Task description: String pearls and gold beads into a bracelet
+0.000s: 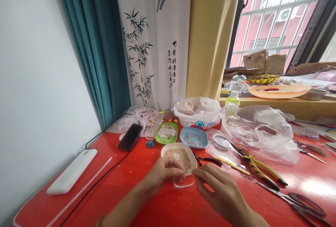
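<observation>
A short strand of pearl beads (184, 186) hangs in a shallow arc between my two hands, just above the red table. My left hand (166, 171) is closed, thumb and fingertips pinching the strand's left end. On the other side my right hand (219, 186) is closed too, its fingertips pressed together at the strand's right end; the thread itself is too fine to make out. Right behind my hands stands a white dish (193, 155) of gold beads. A green dish (157, 138) of pale pearls and a blue dish (187, 131) with small metallic pieces sit farther back.
Pliers (259, 171), scissors (296, 200), small black-handled pliers (211, 160) and a yellow stick (232, 165) lie to the right. Plastic bags (258, 132) fill the back right. A phone (130, 137), a white power bank (73, 171) and a black cable (102, 177) lie left.
</observation>
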`<state>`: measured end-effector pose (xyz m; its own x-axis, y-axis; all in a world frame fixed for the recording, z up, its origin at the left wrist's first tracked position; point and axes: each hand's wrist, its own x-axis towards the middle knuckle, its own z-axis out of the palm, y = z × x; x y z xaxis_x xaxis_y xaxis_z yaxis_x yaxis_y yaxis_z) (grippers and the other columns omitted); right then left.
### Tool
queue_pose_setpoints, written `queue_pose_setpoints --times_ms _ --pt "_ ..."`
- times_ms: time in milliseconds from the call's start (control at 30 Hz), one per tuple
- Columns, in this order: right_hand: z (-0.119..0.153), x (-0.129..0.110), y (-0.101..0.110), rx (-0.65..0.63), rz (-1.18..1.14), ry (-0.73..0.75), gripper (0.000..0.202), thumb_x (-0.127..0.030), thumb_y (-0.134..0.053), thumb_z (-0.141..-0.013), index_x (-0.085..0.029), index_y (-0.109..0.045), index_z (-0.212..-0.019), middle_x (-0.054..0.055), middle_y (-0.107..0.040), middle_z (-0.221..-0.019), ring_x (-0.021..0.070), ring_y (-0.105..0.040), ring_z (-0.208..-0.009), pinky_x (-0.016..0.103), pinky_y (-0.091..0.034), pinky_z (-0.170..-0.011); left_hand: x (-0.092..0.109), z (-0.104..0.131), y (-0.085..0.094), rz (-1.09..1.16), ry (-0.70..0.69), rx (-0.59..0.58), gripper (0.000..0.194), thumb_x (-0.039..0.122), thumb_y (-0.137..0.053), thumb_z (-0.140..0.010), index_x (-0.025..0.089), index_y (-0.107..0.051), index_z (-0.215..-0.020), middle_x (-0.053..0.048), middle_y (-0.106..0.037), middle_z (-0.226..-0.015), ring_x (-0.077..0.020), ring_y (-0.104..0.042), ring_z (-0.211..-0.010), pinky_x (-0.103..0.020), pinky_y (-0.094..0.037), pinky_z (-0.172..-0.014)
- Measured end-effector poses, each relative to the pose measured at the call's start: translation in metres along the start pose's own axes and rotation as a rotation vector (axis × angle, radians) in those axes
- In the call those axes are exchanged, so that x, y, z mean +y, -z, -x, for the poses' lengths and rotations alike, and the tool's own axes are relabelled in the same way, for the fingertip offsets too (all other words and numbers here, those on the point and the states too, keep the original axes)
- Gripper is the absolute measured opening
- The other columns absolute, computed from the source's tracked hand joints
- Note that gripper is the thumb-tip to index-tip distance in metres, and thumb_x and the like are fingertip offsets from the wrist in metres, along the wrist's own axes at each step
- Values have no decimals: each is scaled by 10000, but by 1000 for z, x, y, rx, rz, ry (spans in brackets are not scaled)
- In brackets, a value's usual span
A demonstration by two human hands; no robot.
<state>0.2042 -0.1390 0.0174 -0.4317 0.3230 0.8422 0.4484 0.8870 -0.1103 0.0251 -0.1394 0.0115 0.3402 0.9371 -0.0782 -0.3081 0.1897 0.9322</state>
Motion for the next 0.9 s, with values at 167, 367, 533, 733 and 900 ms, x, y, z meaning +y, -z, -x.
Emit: queue_pose_setpoints --times_ms 167,367,533,733,900 --pt "3 1 -1 -15 10 4 176 -50 -461 -759 -161 -586 -814 21 -593 -626 103 -522 -538 216 -408 -483 -2 -1 1 -8 -5 -4 123 183 -682 -585 96 -615 -640 -31 -619 -556 -86 -511 -503 -204 -372 -536" --pt "5 2 -2 -38 -20 -35 184 -56 -459 -766 -167 -584 -844 27 -601 -658 108 -544 -563 222 -428 -506 -2 -2 1 -5 11 25 158 218 -704 -580 95 -624 -639 -36 -625 -565 -89 -512 -508 -208 -376 -543" --pt "1 1 -1 -60 -104 -118 184 -64 -441 -773 -168 -587 -814 28 -595 -646 106 -544 -548 216 -431 -488 2 1 -2 32 4 70 201 250 -743 -536 94 -636 -602 -30 -620 -542 -77 -502 -495 -200 -374 -547" --pt "1 -2 -1 -55 -95 -128 161 -82 -444 -782 -162 -584 -791 28 -582 -622 108 -538 -540 211 -426 -478 3 1 -2 65 50 108 237 227 -768 -505 102 -648 -667 -23 -636 -556 -82 -540 -521 -201 -406 -577" --pt "2 -2 -3 -57 19 -48 142 -69 -464 -772 -154 -573 -810 35 -586 -636 118 -527 -554 232 -425 -505 2 -1 -1 40 0 108 245 216 -774 -496 111 -608 -642 -12 -634 -562 -90 -556 -533 -215 -423 -592"
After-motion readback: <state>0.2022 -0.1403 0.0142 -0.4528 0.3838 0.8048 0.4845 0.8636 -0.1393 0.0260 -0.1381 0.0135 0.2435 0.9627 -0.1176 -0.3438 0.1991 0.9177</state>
